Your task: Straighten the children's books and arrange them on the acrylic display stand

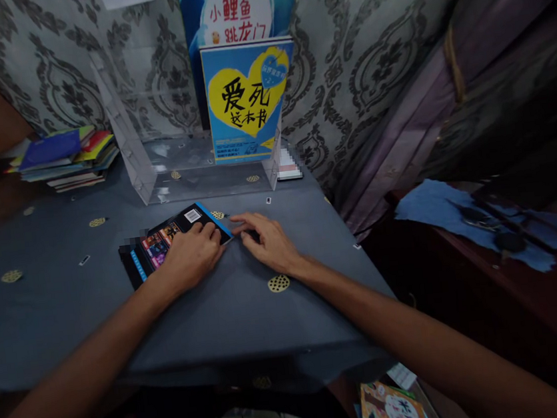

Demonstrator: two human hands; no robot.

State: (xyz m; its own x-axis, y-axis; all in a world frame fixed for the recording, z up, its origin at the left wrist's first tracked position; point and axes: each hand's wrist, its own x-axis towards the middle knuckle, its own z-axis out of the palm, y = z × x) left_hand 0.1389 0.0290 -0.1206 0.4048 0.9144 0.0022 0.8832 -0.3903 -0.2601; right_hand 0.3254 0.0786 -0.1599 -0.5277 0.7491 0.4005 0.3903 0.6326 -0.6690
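Note:
A thin book with a black cover and blue edge (191, 215) lies on the table, a barcode and small colourful pictures on its upward side. Across it rests my left hand (195, 252), its fingers bent slightly and lying on the cover near the right edge. They do not wrap round the book, though the fingertips are partly hidden. My right hand (269, 240) is just beyond the book's right corner, low over the table. Its thumb and fingers are apart with nothing between them. Whether its index fingertip touches the book's corner I cannot tell.
Behind the hands stands a clear plastic rack (133, 145) holding a blue-and-yellow book (241, 106), with a larger teal book (194, 17) behind it. Stacked books (68, 156) lie at back left. A blue cloth (432, 208) covers part of a surface on the right; books (392, 411) sit below the table (69, 313).

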